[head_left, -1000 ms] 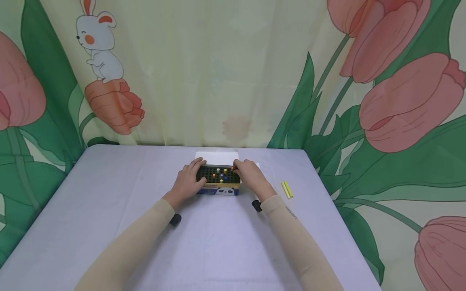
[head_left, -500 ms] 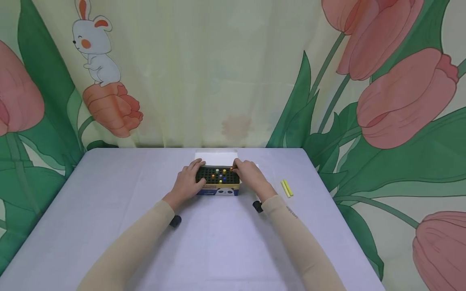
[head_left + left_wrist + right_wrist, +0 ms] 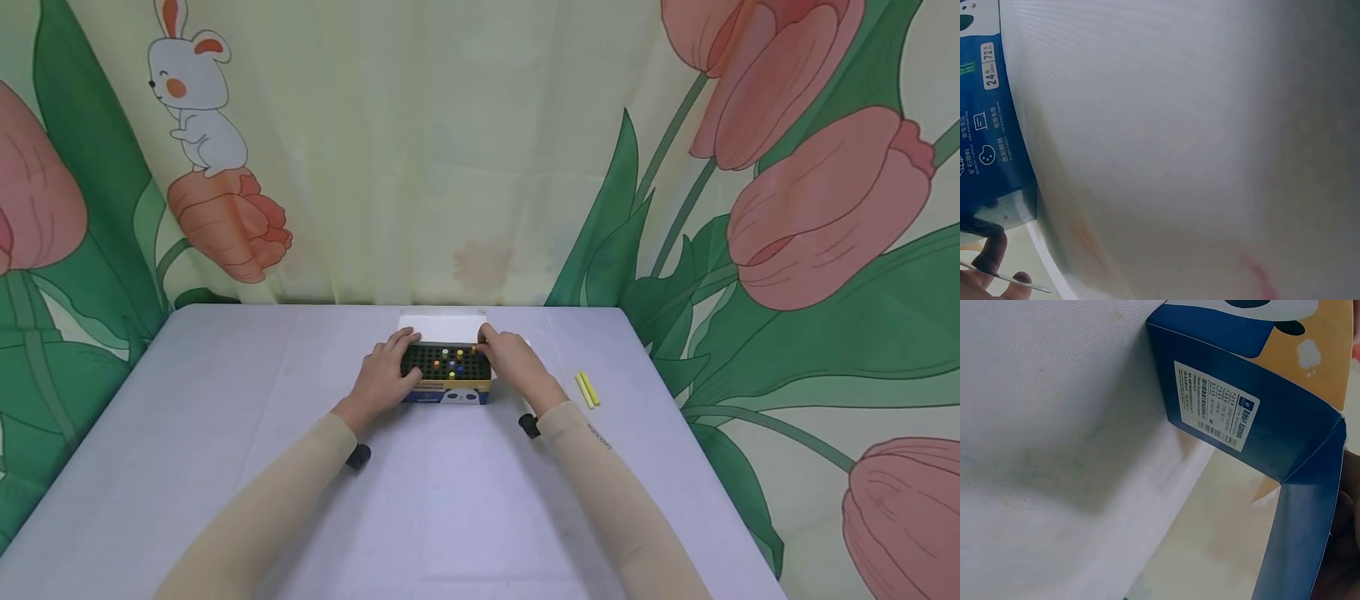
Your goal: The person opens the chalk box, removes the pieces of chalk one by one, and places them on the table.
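A small panda-printed chalk box (image 3: 444, 397) stands on the table, its black holed tray (image 3: 423, 357) facing up with several coloured chalks standing in it. My left hand (image 3: 378, 371) holds the box's left end, thumb at the front and fingers toward the back. At the back right corner my right hand (image 3: 517, 362) pinches an orange chalk (image 3: 474, 351) over the tray. The left wrist view catches the box's blue printed side (image 3: 991, 131) and some fingertips (image 3: 994, 250). In the right wrist view the labelled end (image 3: 1216, 400) shows, with the hand dark beside the open flap (image 3: 1297, 544).
Two yellowish chalk sticks (image 3: 588, 389) lie on the white tablecloth (image 3: 450, 500) to the right of my right hand. The box's white lid (image 3: 442, 325) is folded open behind the tray. A printed curtain (image 3: 420, 167) hangs behind the table's far edge.
The head view has shifted slightly. Both hands keep their places at the box, with the orange chalk still at the right fingertips.
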`<state>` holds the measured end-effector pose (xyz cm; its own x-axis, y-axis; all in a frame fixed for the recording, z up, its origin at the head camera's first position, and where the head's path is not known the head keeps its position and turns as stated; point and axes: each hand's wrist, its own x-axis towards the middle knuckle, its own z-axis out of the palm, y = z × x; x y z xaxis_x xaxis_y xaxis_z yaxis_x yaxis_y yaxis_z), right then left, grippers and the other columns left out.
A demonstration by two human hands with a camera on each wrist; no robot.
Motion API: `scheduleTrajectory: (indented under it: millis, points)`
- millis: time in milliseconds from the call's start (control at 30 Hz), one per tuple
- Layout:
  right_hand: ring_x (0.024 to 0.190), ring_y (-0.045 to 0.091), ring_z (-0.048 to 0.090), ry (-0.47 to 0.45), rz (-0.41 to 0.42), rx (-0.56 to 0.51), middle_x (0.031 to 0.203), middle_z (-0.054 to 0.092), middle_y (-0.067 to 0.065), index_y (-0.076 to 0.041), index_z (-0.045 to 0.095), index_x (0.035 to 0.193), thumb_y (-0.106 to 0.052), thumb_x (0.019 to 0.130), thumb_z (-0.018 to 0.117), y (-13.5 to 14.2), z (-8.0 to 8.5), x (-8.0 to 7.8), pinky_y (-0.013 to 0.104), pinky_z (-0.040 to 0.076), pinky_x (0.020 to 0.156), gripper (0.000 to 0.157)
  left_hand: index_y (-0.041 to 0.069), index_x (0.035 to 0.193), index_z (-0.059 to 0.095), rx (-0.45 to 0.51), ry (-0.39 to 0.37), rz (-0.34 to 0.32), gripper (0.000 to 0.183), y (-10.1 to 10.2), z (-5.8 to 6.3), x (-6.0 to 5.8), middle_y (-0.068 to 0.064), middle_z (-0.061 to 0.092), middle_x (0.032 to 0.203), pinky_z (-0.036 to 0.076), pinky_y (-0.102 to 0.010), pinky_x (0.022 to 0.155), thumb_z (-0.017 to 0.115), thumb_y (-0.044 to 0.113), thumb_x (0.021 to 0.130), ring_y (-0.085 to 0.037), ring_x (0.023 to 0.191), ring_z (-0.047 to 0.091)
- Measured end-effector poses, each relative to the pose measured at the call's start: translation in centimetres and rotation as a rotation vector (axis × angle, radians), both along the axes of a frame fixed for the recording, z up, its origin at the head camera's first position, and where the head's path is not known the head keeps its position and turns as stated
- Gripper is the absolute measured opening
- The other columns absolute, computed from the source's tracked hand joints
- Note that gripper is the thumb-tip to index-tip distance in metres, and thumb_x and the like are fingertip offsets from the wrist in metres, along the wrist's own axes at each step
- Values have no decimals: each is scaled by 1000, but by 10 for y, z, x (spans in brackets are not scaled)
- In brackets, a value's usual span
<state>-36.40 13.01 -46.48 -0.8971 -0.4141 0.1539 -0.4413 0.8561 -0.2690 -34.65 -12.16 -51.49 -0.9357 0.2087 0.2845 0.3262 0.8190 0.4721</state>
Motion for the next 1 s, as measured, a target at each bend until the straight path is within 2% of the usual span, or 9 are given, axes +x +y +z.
scheduleTrajectory:
  millis: [433, 700, 1000]
  points:
    - [62, 12, 55, -24, -29, -4, 74, 59, -3, -19, 45, 112, -30, 102, 39, -1, 0, -3, 27, 45, 58, 16, 20, 144, 40, 5, -17, 4, 64, 0, 1, 1, -3, 32, 152, 36, -59, 95, 51, 36, 83, -36, 120, 45]
    - [54, 14, 52, 0, -42, -31, 73, 59, 0, -17, 39, 115, -31, 103, 30, -1, -2, -4, 29, 42, 52, 21, 20, 144, 39, -1, -27, 6, 64, -1, -1, -1, -2, 31, 153, 35, -60, 96, 50, 37, 84, -35, 121, 45]
    - [45, 16, 45, -32, -98, -113, 59, 51, 5, -14, 36, 114, -34, 103, 27, -3, 0, -4, 29, 37, 45, 25, 20, 145, 39, -6, -27, 13, 65, 0, -1, -1, -2, 32, 152, 35, -59, 96, 50, 37, 83, -35, 121, 45]
